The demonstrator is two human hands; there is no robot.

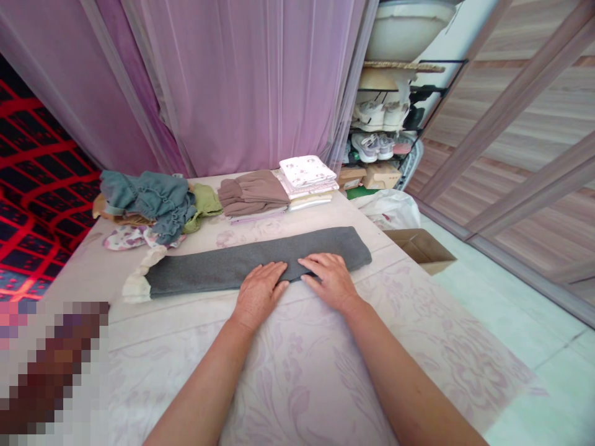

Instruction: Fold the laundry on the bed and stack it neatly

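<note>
A long grey garment (pixel 223 267), folded into a narrow strip with a cream cuff (pixel 136 286) at its left end, lies across the bed (pixel 302 371). My left hand (pixel 258 294) rests flat on the strip's near edge around its middle, fingers together. My right hand (pixel 328 279) lies flat right beside it, palm down on the grey fabric. Neither hand grips anything.
At the far side of the bed lie a heap of teal and green clothes (pixel 149 201), a folded brown stack (pixel 253 193) and a folded white floral stack (pixel 307 179). Pink curtains (pixel 242 80) hang behind. A shoe rack (pixel 385 130), a cardboard box (pixel 423 248) and a white bag (pixel 390 207) stand at the right.
</note>
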